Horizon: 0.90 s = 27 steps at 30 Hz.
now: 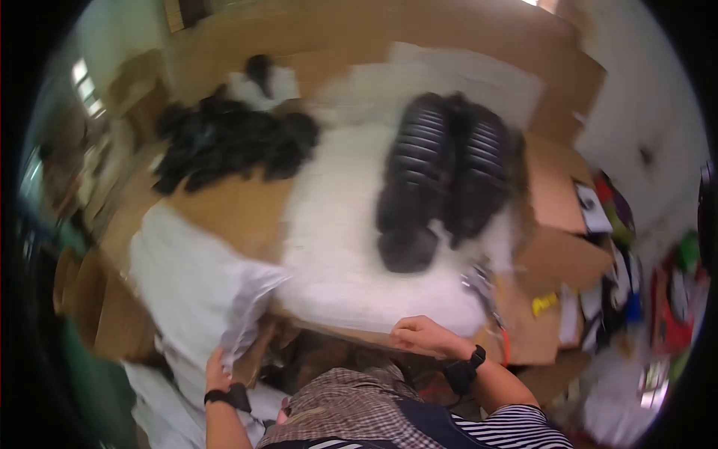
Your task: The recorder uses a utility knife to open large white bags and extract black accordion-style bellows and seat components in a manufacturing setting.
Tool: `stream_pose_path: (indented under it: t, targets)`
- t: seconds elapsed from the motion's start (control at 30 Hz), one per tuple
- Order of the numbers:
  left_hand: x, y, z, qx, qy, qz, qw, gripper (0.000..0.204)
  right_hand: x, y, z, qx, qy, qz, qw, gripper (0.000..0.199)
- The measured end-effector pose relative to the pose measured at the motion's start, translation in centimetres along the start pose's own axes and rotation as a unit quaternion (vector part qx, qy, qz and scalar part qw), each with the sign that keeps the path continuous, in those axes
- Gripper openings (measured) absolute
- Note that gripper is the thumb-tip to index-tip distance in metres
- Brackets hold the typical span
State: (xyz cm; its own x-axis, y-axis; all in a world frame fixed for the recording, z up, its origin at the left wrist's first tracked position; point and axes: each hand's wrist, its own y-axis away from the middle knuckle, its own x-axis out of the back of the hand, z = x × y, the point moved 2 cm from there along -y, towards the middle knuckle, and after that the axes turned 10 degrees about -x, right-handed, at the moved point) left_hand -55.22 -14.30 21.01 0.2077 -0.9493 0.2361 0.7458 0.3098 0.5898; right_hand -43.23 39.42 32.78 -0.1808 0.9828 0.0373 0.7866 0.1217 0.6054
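My left hand (216, 368) is closed on the edge of a large white plastic bag (183, 258), whose greyish folded side (250, 299) hangs beside the fingers. In front of my body, my right hand (425, 335) hovers at the near edge of a white padded sheet (336, 254). Its fingers are curled in, and nothing shows in them. Two long black ribbed padded pieces (415, 165) lie side by side on the white sheet, beyond my right hand. A blurred metal tool with an orange-red end (485, 292) rests at the sheet's right corner.
A heap of black pieces (232, 138) lies on the cardboard-covered table at the far left. At the right stand an open cardboard box (557, 187), a yellow item (544, 303) and a clutter of coloured things. Cardboard panels (486, 30) line the back.
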Motion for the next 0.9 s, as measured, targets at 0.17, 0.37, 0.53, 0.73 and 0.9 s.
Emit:
stream_pose_path:
  t: [0.17, 0.37, 0.53, 0.73, 0.9]
  targets:
    - [-2.1, -5.6, -2.2, 0.066, -0.007, -0.017, 0.998, 0.078, 9.7, 9.3, 11.7, -0.012, -0.003, 0.325, 0.946, 0.020]
    - [4.8, -5.0, -3.1, 0.051, 0.190, -0.100, 0.975, 0.051, 19.6, 11.2, 16.0, -0.123, 0.019, 0.658, 0.742, 0.029]
    - [-8.6, -1.3, 0.6, 0.039, 0.021, 0.024, 0.999, 0.059, 34.5, 22.0, 39.9, -0.252, 0.268, 0.770, 0.521, 0.042]
    - [-2.3, 3.8, 2.3, 0.017, 0.075, 0.145, 0.986, 0.045, 34.8, 5.7, 24.9, 0.000, 0.116, 0.673, 0.731, 0.048]
    - [-0.1, 2.5, 5.0, -0.057, -0.031, 0.162, 0.985, 0.024, 28.0, 3.5, 10.8, 0.162, -0.054, 0.584, 0.793, 0.054]
